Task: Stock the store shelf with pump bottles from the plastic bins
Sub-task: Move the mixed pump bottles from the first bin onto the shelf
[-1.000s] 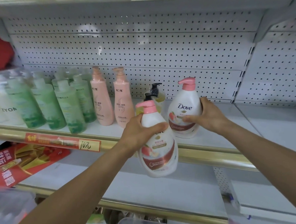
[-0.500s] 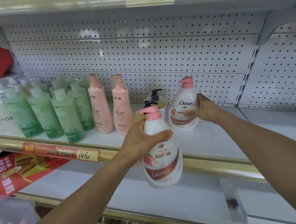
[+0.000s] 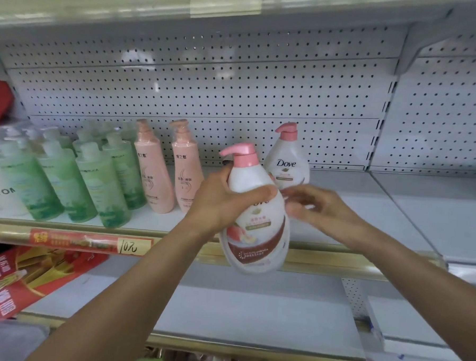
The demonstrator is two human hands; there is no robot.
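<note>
Head view | left hand [image 3: 221, 204] grips white pump bottle [image 3: 257, 217] | right hand [image 3: 318, 209] loosely spread just beside it, empty

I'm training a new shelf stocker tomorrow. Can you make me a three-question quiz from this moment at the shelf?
1. True or false: the left hand holds a white bottle with a pink pump in front of the shelf edge.
2. Where is the second white bottle? A) on the shelf by the back panel B) in the right hand C) on the lower shelf
3. Fill in: the two bottles just left of the held one, the peach bottles, stand ____ on the shelf.

Key: 1 true; 2 A; 3 upright. The right hand is open, close to the held bottle.
</note>
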